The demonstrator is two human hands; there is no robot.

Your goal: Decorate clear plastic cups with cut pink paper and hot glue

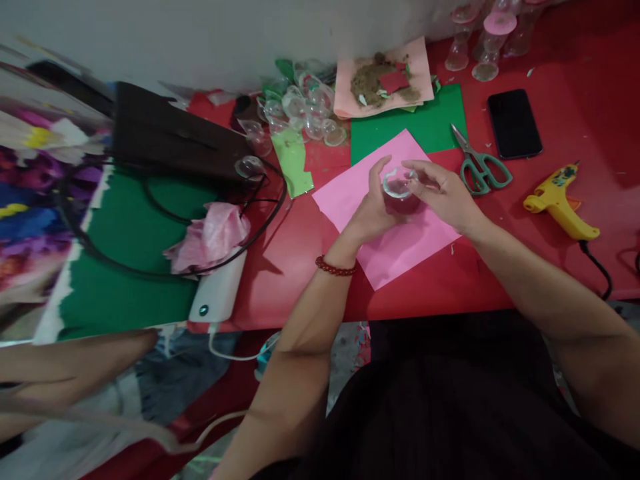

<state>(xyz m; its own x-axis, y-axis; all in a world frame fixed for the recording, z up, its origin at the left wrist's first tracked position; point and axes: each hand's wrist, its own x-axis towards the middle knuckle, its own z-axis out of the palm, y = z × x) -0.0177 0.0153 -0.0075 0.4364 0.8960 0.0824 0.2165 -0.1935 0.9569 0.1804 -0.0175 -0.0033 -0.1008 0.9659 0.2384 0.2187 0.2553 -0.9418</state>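
Over a pink sheet of paper (345, 193) I see a small clear plastic cup (397, 188) with a whitish, uneven rim. My left hand (373, 210) curves around its left side and underside, thumb and fingers closed on it. From the right, my right hand (443, 197) pinches the rim with its fingertips. The cup's lower part is partly hidden by my hands. Just right of my right hand lie green-handled scissors (477, 167).
A yellow glue gun (563, 203) and a black phone (515, 125) lie to the right. Behind are a heap of clear plastic pieces (313, 107) and brown grains (373, 80) on paper. At left stand a white power bank (217, 290), a looping cable and another person's arm (75, 367).
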